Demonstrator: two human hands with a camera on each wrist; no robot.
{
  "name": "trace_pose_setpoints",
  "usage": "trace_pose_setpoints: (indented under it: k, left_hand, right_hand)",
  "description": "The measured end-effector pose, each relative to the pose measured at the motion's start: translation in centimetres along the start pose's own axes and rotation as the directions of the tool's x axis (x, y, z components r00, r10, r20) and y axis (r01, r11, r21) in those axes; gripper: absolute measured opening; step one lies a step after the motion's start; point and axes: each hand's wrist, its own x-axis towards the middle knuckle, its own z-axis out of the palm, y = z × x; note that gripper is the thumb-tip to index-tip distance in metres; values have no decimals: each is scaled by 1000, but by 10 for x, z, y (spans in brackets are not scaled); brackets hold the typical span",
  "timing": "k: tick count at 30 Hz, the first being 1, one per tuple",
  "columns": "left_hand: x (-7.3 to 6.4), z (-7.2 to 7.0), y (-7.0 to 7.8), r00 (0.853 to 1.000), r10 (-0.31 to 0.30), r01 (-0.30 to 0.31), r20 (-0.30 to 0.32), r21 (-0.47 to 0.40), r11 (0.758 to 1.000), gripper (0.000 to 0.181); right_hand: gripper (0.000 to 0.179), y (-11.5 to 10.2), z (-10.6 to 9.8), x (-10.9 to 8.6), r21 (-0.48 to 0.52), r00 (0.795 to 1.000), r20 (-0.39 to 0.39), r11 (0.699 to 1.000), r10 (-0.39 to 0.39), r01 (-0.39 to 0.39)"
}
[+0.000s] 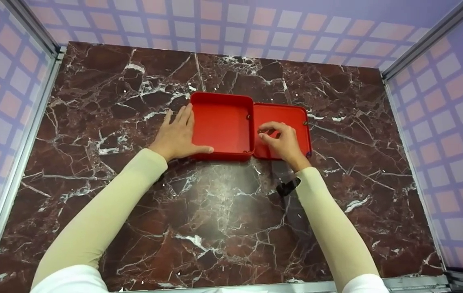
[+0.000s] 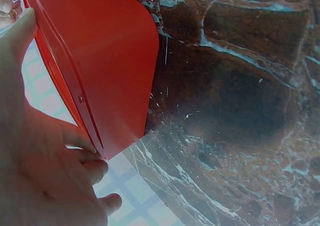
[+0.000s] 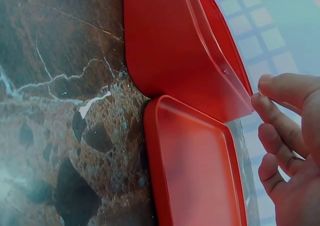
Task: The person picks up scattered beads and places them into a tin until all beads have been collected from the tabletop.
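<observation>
One red box (image 1: 223,122) sits open on the brown desk (image 1: 223,195), which has white wiggly lines all over it. Think of the box as the middle of a clock, seen from the head. One red lid (image 1: 278,114) lies flat at three o'clock, inside up, right beside the box. There are two hands. The left hand (image 1: 176,136) is at nine o'clock, with its fingers stretched out against the side of the box and its thumb at the near edge, by seven o'clock. It lets the box sit there and does not curl round it. The right hand (image 1: 283,140) is at three o'clock, above the lid, with its thumb and first finger pinching one tiny brown thing (image 1: 260,131), too small to name. Two small things (image 1: 248,116) are inside the box: one between two and three o'clock by the wall, the other between four and five in the corner. Two more little bits (image 1: 305,123) are at the lid's far side: taking the lid as its own clock, one is between two and three, the other between four and five. Two cream sleeves (image 1: 111,203) cover the arms, and one black gadget (image 1: 288,187) is at the right wrist. Three checked walls (image 1: 237,36) stand at nine, twelve and three o'clock.
</observation>
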Motion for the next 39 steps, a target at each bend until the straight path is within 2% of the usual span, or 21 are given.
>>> trace_pose_setpoints:
  k: [7,14,21,31,39]
  left_hand:
    - [0,2,-1,1000,-6,7,13,-31,999,126]
    - [1,-1,0,1000,-12,12,6,-21,1000,123]
    - [0,-2,3,1000,-21,21,-1,-16,1000,122]
    - [1,-1,2,1000,-13,13,1,-15,1000,123]
    - [0,-1,0,1000,-23,24,21,-25,999,124]
  right_hand:
    - [16,-2,5,4,-16,999,-3,999,-32,32]
    - [16,-7,11,10,-14,1000,-18,1000,-21,20]
    - [17,-8,17,14,-29,1000,1,1000,2,-2]
    - [18,-11,23,20,-33,1000,-17,999,-26,26]
    - [18,-13,25,25,-35,999,3,999,-38,38]
